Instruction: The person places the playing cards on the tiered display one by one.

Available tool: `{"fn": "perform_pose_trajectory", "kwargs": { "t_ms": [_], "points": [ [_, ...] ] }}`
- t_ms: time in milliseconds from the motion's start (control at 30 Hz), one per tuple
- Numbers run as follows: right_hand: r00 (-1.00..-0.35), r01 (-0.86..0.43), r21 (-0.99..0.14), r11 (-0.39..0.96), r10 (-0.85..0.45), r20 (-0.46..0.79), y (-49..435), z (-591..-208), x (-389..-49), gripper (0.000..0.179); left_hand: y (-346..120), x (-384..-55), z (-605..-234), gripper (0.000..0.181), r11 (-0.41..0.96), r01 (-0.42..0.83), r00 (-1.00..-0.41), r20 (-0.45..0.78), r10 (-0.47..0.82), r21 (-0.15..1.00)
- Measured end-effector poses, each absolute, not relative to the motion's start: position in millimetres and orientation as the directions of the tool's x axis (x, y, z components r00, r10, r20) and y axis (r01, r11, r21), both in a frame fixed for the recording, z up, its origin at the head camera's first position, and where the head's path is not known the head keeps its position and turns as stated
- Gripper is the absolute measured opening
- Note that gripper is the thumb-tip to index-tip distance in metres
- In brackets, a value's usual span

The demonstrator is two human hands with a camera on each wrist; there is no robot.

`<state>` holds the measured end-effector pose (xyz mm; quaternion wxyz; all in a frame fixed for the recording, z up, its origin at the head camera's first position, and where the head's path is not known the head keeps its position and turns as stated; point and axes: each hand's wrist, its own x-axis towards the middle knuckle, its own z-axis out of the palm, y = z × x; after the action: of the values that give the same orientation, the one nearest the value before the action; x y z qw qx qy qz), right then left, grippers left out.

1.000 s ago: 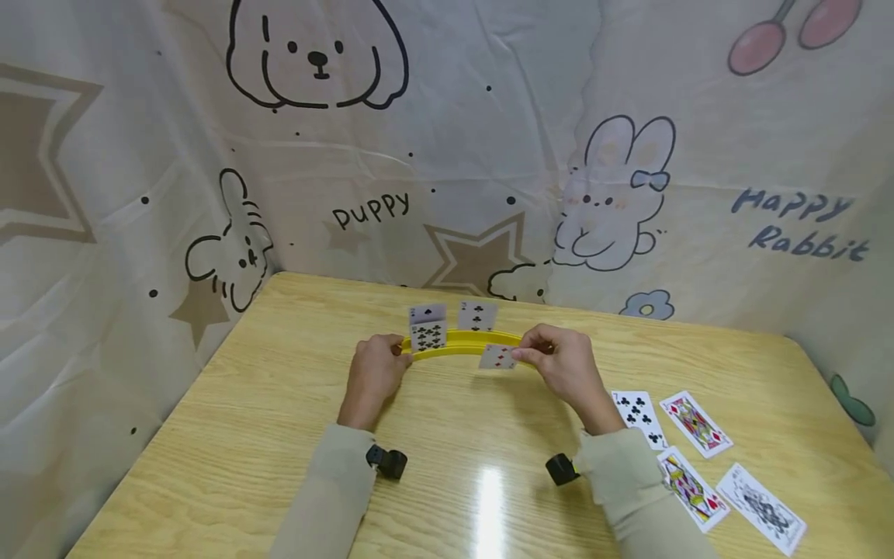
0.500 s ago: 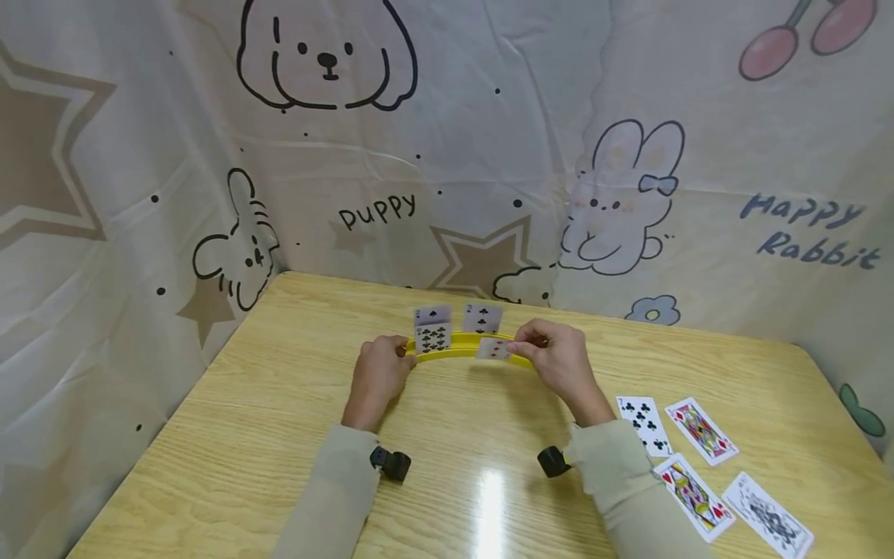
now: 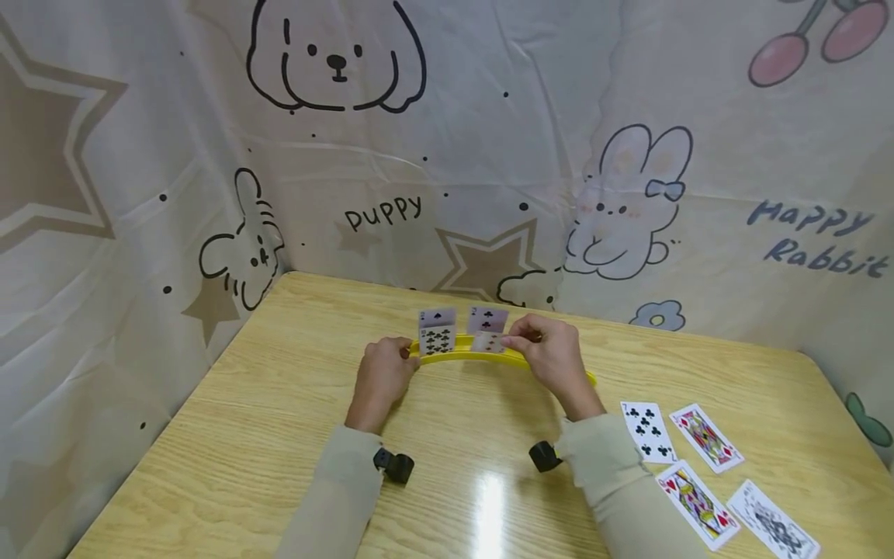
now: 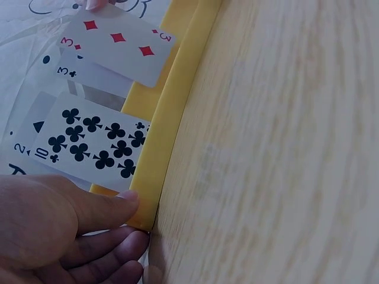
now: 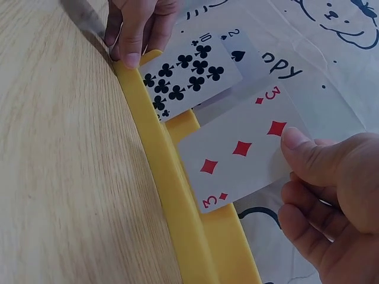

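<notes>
My left hand (image 3: 382,376) holds the left end of a curved yellow card holder (image 4: 172,112), its thumb on the front rail. With thumb and fingers, my right hand (image 3: 555,357) pinches a three of diamonds (image 5: 237,168) by its edge. That card is tilted over the holder's front groove, and its lower edge still shows above the front rail. Behind it, a three of clubs (image 3: 489,317) stands upright, partly covered. Near my left hand a ten of clubs (image 4: 98,139) stands in the front groove, overlapping a two of spades (image 5: 246,53) behind.
Face-up on the wooden table (image 3: 244,435) at the right lie a seven of clubs (image 3: 648,432), a jack of diamonds (image 3: 707,439), a queen of hearts (image 3: 697,505) and a joker-like card (image 3: 774,522). A printed cloth (image 3: 391,256) hangs behind the table.
My right hand has brought the three of diamonds up and back, from in front of the holder to over its front groove. The left hand keeps its hold on the end.
</notes>
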<state>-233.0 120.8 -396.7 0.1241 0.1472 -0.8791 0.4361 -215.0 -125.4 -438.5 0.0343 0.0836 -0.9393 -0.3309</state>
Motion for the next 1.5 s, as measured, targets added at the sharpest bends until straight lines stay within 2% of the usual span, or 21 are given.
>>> {"fn": "perform_pose_trajectory", "kwargs": {
  "t_ms": [300, 667, 1500],
  "points": [
    [-0.919, -0.381, -0.729, 0.57, -0.146, 0.366, 118.6, -401.3, -237.2, 0.014, -123.0, -215.2, -438.3, 0.038, 0.768, -0.144, -0.982, 0.006, -0.189, 0.624],
    [-0.936, -0.344, -0.751, 0.564, -0.141, 0.323, 113.4, -399.5, -237.9, 0.014, -123.9, -216.1, -438.1, 0.038, 0.769, -0.146, -0.982, 0.002, -0.188, 0.623],
    [-0.933, -0.35, -0.723, 0.595, -0.157, 0.323, 108.0, -409.0, -244.7, 0.014, -124.5, -214.8, -438.4, 0.038, 0.767, -0.154, -0.98, 0.002, -0.198, 0.623]
  ]
}}
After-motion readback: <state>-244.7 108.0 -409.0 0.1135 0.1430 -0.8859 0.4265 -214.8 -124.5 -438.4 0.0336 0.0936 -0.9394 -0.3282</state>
